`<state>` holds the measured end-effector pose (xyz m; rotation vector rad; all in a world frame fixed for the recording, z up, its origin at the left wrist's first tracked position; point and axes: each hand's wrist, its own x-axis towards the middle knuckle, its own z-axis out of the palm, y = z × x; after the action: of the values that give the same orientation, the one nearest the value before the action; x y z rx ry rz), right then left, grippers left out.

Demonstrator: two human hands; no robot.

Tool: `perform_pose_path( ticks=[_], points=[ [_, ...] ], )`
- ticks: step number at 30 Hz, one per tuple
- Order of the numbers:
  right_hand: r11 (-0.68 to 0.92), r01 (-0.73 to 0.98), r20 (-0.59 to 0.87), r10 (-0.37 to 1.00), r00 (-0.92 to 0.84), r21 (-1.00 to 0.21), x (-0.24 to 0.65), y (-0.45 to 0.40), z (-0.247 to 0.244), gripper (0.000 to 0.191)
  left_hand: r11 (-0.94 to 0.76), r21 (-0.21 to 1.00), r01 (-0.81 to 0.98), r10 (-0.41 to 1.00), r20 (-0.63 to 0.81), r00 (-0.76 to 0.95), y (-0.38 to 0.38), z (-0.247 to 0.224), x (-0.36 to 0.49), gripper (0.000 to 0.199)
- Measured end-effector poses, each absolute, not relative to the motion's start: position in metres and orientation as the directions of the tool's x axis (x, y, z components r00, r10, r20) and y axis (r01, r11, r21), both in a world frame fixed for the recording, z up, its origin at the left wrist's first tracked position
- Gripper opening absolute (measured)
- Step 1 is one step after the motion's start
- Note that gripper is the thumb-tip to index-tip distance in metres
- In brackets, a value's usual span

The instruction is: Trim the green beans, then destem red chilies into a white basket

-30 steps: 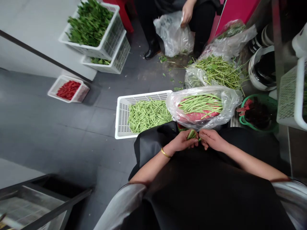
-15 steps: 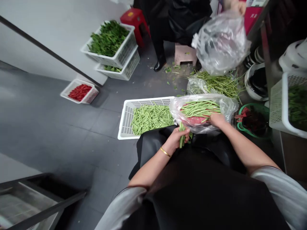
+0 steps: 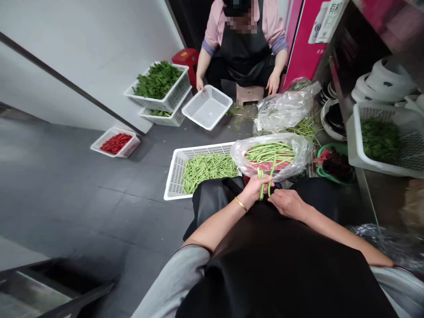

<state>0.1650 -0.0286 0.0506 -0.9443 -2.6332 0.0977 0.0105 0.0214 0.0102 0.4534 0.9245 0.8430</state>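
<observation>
My left hand [image 3: 253, 189], with a gold bangle at the wrist, is closed around a small bunch of cut green beans [image 3: 261, 176] above my lap. Beside it, my right hand [image 3: 289, 203] pinches the lower end of one long green bean [image 3: 273, 165], which stands nearly upright against my left fingertips. Just beyond both hands lies a clear plastic bag [image 3: 240, 152], opened over something red, with a heap of whole green beans [image 3: 268, 152] in it. Left of the bag, a white basket [image 3: 174, 176] holds many short bean pieces [image 3: 210, 170].
Opposite me, a seated co-worker [image 3: 245, 57] grips a white basket [image 3: 208, 108]. Leafy greens [image 3: 157, 81] fill stacked baskets near the wall; red peppers [image 3: 115, 143] fill another. At right are a green basin [image 3: 319, 170] and a shelf basket [image 3: 356, 141].
My right hand has come out of the bag to my left hand, bringing a long green bean. The co-worker has put down a plastic bag and now holds a white basket. My view tilted up.
</observation>
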Motion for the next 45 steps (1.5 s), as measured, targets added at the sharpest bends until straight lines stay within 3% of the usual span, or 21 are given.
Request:
perform_pose_path(
  ticks=[2, 4, 7, 10, 13, 16, 19, 21, 25, 27, 31, 36, 39, 41, 43, 45],
  points=[
    [0.814, 0.529, 0.46, 0.574, -0.677, -0.237, 0.17, -0.028, 0.062, 0.032, 0.609, 0.655, -0.447, 0.793, -0.519, 0.319, 0.016, 0.014, 0.01, 0.033],
    [0.734, 0.555, 0.509, 0.676, -0.533, -0.392, 0.183, -0.016, 0.074, 0.03, 0.575, 0.639, -0.511, 0.812, -0.52, 0.263, 0.011, 0.019, 0.006, 0.032],
    [0.503, 0.537, 0.237, 0.84, -0.488, -0.677, 0.201, 0.008, 0.078, 0.028, 0.506, 0.674, -0.539, 0.859, -0.449, 0.246, 0.004, 0.03, -0.004, 0.035],
    [0.237, 0.476, -0.112, 0.795, -0.596, -0.847, 0.199, 0.019, 0.063, 0.046, 0.512, 0.746, -0.425, 0.85, -0.369, 0.376, -0.003, 0.039, -0.014, 0.036],
    [0.036, 0.315, -0.144, 0.836, -0.529, -0.948, 0.176, 0.017, 0.045, 0.049, 0.548, 0.761, -0.346, 0.799, -0.355, 0.486, -0.007, 0.042, -0.018, 0.033],
    [0.188, 0.352, 0.043, 0.924, -0.381, -0.917, 0.152, 0.019, 0.032, 0.04, 0.606, 0.696, -0.386, 0.77, -0.391, 0.503, -0.007, 0.038, -0.015, 0.032],
    [0.328, 0.646, 0.163, 0.939, -0.302, -0.689, 0.144, 0.034, 0.018, 0.027, 0.652, 0.608, -0.452, 0.755, -0.463, 0.465, -0.005, 0.035, -0.011, 0.035],
    [0.267, 0.746, 0.074, 0.957, -0.282, -0.61, 0.146, 0.043, 0.008, 0.022, 0.612, 0.623, -0.487, 0.791, -0.475, 0.385, -0.002, 0.034, -0.012, 0.036],
    [-0.02, 0.62, -0.333, 0.857, -0.394, -0.784, 0.146, 0.034, -0.002, 0.022, 0.441, 0.75, -0.493, 0.892, -0.43, 0.143, 0.009, 0.03, -0.018, 0.041],
    [-0.077, 0.56, -0.395, 0.787, -0.474, -0.825, 0.141, 0.023, 0.004, 0.023, 0.402, 0.82, -0.406, 0.913, -0.391, 0.116, 0.013, 0.025, -0.02, 0.044],
    [0.112, 0.584, -0.335, 0.727, -0.6, -0.804, 0.143, 0.018, 0.031, 0.023, 0.365, 0.907, -0.209, 0.924, -0.326, 0.199, 0.017, 0.015, -0.022, 0.041],
    [0.252, 0.573, -0.106, 0.849, -0.517, -0.78, 0.168, 0.043, 0.055, 0.026, 0.186, 0.974, 0.131, 0.927, -0.218, 0.306, 0.021, 0.008, -0.027, 0.026],
    [0.365, 0.546, -0.012, 0.824, -0.567, -0.754, 0.169, 0.05, 0.05, 0.026, 0.051, 0.954, 0.296, 0.922, -0.159, 0.354, 0.021, 0.006, -0.026, 0.017],
    [0.277, 0.514, -0.072, 0.826, -0.559, -0.812, 0.165, 0.048, 0.039, 0.028, 0.012, 0.936, 0.351, 0.925, -0.144, 0.352, 0.02, 0.006, -0.025, 0.015],
    [0.019, 0.414, -0.215, 0.832, -0.512, -0.91, 0.159, 0.041, 0.027, 0.033, -0.023, 0.928, 0.372, 0.933, -0.114, 0.341, 0.017, 0.006, -0.023, 0.014],
    [-0.28, 0.204, -0.344, 0.815, -0.467, -0.938, 0.153, 0.031, 0.015, 0.041, -0.046, 0.934, 0.353, 0.941, -0.078, 0.33, 0.015, 0.007, -0.022, 0.013]
  ],
)
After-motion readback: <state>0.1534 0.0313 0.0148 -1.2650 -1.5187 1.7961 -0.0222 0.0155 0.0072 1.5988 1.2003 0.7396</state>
